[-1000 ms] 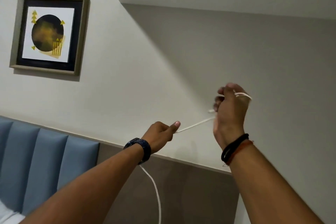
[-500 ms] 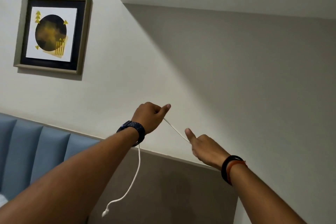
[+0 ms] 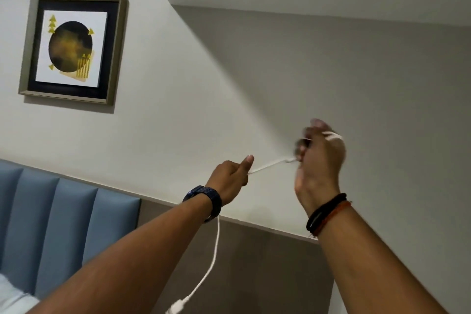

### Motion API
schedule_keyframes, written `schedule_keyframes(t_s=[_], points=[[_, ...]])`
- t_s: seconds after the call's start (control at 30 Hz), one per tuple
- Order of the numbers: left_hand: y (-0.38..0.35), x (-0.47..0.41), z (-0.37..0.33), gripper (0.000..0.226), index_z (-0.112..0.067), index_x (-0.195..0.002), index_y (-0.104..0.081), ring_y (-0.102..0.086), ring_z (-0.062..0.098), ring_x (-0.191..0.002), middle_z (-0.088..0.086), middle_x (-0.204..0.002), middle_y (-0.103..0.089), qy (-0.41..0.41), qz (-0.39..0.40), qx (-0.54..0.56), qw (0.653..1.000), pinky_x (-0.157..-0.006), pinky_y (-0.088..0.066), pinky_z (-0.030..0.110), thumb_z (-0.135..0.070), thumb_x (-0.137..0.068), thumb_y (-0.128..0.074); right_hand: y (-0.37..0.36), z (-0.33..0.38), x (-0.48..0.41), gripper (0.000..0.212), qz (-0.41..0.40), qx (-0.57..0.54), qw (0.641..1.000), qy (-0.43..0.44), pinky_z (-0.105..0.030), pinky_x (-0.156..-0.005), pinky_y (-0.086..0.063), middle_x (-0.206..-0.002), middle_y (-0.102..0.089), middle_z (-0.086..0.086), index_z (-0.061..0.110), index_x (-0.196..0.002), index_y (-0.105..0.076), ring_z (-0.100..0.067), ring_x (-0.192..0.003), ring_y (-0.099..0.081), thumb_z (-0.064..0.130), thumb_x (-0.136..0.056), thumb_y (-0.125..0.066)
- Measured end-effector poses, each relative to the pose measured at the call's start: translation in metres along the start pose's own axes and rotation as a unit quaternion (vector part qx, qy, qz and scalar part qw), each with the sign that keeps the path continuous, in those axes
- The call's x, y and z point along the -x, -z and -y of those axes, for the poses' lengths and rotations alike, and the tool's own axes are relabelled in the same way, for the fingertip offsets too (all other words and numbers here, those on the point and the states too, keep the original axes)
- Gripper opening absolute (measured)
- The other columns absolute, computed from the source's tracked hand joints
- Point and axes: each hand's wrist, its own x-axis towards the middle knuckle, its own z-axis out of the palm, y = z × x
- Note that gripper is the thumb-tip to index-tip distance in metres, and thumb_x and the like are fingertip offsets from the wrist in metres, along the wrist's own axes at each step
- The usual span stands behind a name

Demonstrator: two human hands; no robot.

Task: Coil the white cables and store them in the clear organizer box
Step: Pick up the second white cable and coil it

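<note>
Up in front of the wall, I see both hands raised with a white cable (image 3: 267, 165) strung between them. My left hand (image 3: 229, 180) is closed into a fist, thumb laid along the top, pinching the cable where it leaves the fist. My right hand (image 3: 319, 160) is blurred, back toward me, fingers curled; a loop of the cable shows over its knuckles, so it is gripping the cable too, though I cannot make out the exact finger hold.

I read the cable as thin, round and smooth, plain white. It runs taut and straight from fist to blurred fingers, then a slack length drops below the left wrist in a soft curve, ending in a thicker white plug (image 3: 177, 307) at the bottom edge.

On the left wrist sits a dark blue watch (image 3: 205, 197) with a linked band; on the right, black and orange cord bracelets (image 3: 326, 214).

Behind, I see a matte pale wall, a darker panel below it, a blue padded headboard (image 3: 63, 224) with vertical channels, and a square framed print (image 3: 72, 48) of a dark circle with yellow triangles.
</note>
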Motion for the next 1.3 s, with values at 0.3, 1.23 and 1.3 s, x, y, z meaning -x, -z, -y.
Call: schedule_keyframes(t_s=[0.3,1.23,1.3], points=[[0.008,0.011,0.003,0.065,-0.014,-0.046,-0.03,-0.02,0.011,-0.036,-0.009,-0.039,-0.024,-0.024,0.062,-0.114,0.991,-0.051,-0.027,0.025,-0.066,-0.084,-0.04,0.05,-0.025,-0.016,0.018,-0.284,0.041,0.958,0.021,-0.038,-0.081,-0.042,-0.09,-0.047,-0.004,0.007,-0.097,-0.036,-0.017,-0.07,-0.055,0.005,-0.079,-0.031],[-0.007,0.017,0.018,0.064,-0.019,-0.039,-0.048,-0.033,0.009,-0.037,-0.01,-0.04,-0.043,0.049,-0.038,0.027,0.998,-0.049,-0.029,0.025,-0.057,-0.089,-0.042,0.003,-0.016,0.043,0.038,0.28,-0.069,0.946,-0.146,-0.017,-0.037,-0.025,-0.045,-0.035,0.006,0.015,-0.059,-0.054,-0.007,-0.035,-0.026,0.027,-0.095,-0.045],[-0.013,0.025,0.021,0.067,-0.022,-0.033,-0.044,-0.026,0.005,-0.032,-0.011,-0.036,-0.035,0.053,-0.003,0.024,0.998,-0.048,-0.026,0.023,-0.062,-0.087,-0.041,0.003,-0.017,0.032,0.034,0.124,-0.048,0.989,-0.063,-0.017,-0.037,-0.029,-0.047,-0.044,0.006,0.013,-0.072,-0.059,-0.007,-0.036,-0.033,0.024,-0.098,-0.041]])
